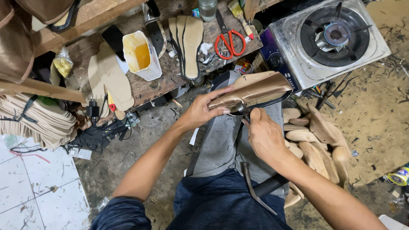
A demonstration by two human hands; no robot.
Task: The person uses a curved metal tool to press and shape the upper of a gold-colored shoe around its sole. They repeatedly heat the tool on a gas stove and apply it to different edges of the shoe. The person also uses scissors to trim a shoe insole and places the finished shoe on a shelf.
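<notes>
Two hands: both meet on one bronze shoe upper (251, 91) at the middle of the head view, held above the person's lap.
Left hand: the left hand (203, 111) wraps the upper's near-left end, thumb along its near edge and fingers over the top, grasping it firmly; I'd say it steadies the piece so the other hand can work.
Right hand: the right hand (265, 135) is clenched around a dark tool (246, 111) whose tip meets the upper's underside. What kind of tool it is, I cannot tell from here.
Shoe upper: shiny, creased, lying across the view from left to right, with a dark sole edge showing beneath; it sits just off the bench's near edge, probably raised for a clear look at the rim.
Lap: a grey cloth (221, 140) covers the thighs, likely as a guard, and a curved metal hook tool (255, 187) rests on it near the right forearm, within easy reach.
Far bench: orange-handled scissors (230, 42), a white pot of yellow glue (142, 55) and tan insoles (189, 38) lie on the wooden workbench (170, 79).
Far right: a steel gas stove (328, 38) sits on the floor beside the bench.
Right side: wooden shoe lasts (315, 140) are heaped just beside the right arm.
Left side: a stack of pale soles (38, 119) waits well apart, above white floor tiles (38, 187).
</notes>
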